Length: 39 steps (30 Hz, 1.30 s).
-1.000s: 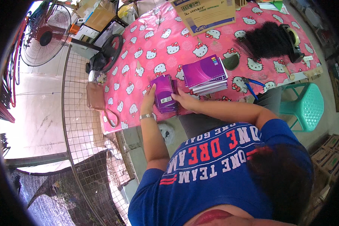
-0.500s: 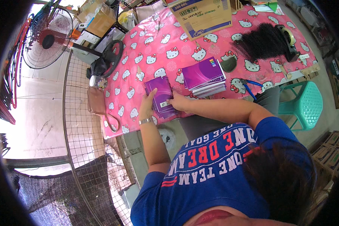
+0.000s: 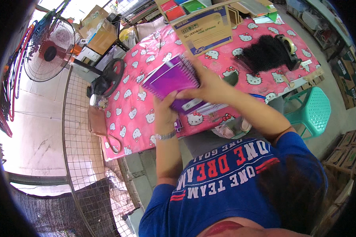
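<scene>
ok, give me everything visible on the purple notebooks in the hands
The purple notebooks form a slightly uneven bundle with glossy-looking covers, lighter purple patches and pale page edges. Spiral binding runs along the side near the right hand; a pale label shows below the thumbs. The bundle is tilted, apparently held above the pink-covered table, gripped by the left hand and right hand. Motion blur hides the exact count.

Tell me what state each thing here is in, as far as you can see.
Purple notebooks: held tilted in the left hand and right hand
Wristband: worn on the left wrist
Black spirals: lying in a heap
Tape dispenser: loaded with a roll
Cardboard box: standing
Pink tablecloth: spread out
Green stool: upright, nobody on it
Fan: can't tell if it's running
</scene>
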Each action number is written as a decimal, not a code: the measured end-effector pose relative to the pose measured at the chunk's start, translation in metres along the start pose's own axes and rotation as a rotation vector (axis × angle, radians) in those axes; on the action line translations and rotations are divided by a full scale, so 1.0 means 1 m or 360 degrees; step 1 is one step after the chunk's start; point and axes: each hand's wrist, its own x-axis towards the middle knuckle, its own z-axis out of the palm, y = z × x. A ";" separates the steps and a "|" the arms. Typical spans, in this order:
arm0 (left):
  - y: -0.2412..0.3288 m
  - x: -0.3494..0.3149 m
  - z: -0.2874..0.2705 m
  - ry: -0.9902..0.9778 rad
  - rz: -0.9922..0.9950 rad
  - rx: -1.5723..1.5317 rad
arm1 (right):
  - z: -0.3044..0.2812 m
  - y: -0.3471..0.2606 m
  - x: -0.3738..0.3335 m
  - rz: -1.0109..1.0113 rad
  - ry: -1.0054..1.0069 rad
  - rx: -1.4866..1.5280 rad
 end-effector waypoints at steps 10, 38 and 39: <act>-0.066 0.028 0.050 -0.0240 0.0156 0.0509 | -0.084 0.053 -0.017 -0.0364 -0.0045 0.0186; -0.119 0.029 0.030 -0.0339 0.0110 0.0618 | -0.079 0.111 -0.027 -0.0309 0.0201 -0.0182; -0.114 0.032 0.029 -0.0292 0.0055 0.0711 | -0.079 0.108 -0.022 -0.0333 0.0211 -0.0359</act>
